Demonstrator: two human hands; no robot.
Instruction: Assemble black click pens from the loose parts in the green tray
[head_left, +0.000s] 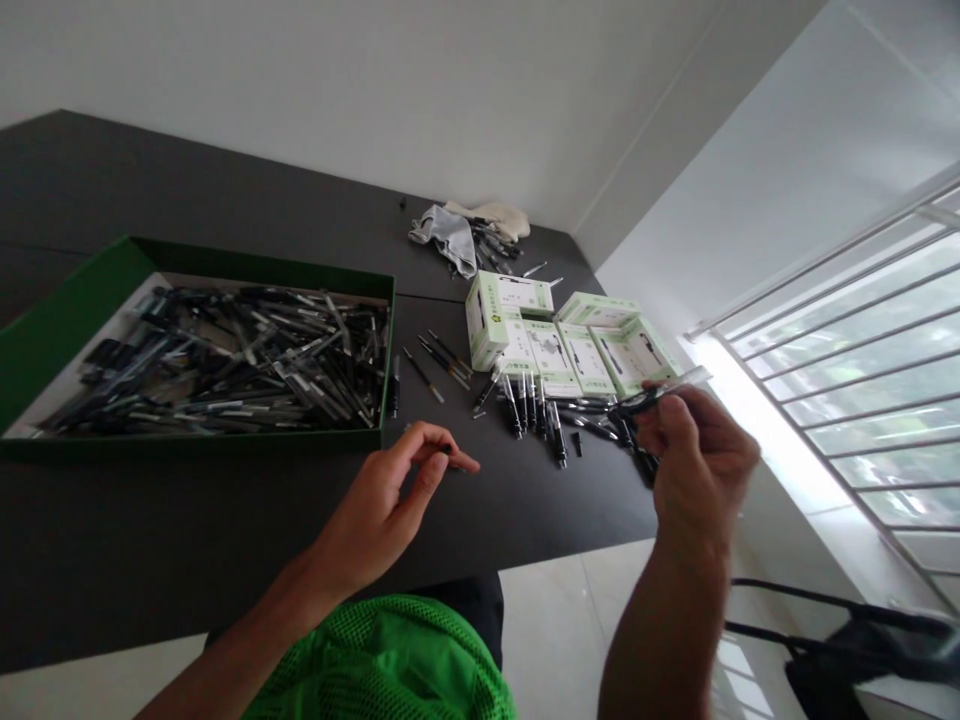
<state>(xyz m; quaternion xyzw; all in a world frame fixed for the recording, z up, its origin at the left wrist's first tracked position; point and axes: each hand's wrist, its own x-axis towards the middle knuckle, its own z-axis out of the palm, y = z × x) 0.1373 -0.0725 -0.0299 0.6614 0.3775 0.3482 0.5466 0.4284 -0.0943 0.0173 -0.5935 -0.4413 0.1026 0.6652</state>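
Note:
My left hand (405, 480) is over the front of the dark table, thumb and fingertips pinched on a small black piece whose kind I cannot make out. My right hand (697, 450) is raised at the table's right end, closed on a pen (649, 400) with a clear barrel and dark parts. Below and left of it, several black-and-clear pens (532, 405) lie in a row against light green boxes (577, 350). A small black pen part (577, 444) rests beside them. Several loose refills (448, 358) lie between the boxes and the green tray.
A green tray (225, 442) heaped with pens (255, 360) stands at the left. Grey and cream cloths (448, 238) lie at the back by more pens (495, 245). A barred window (862, 370) is on the right, above a black chair (862, 650).

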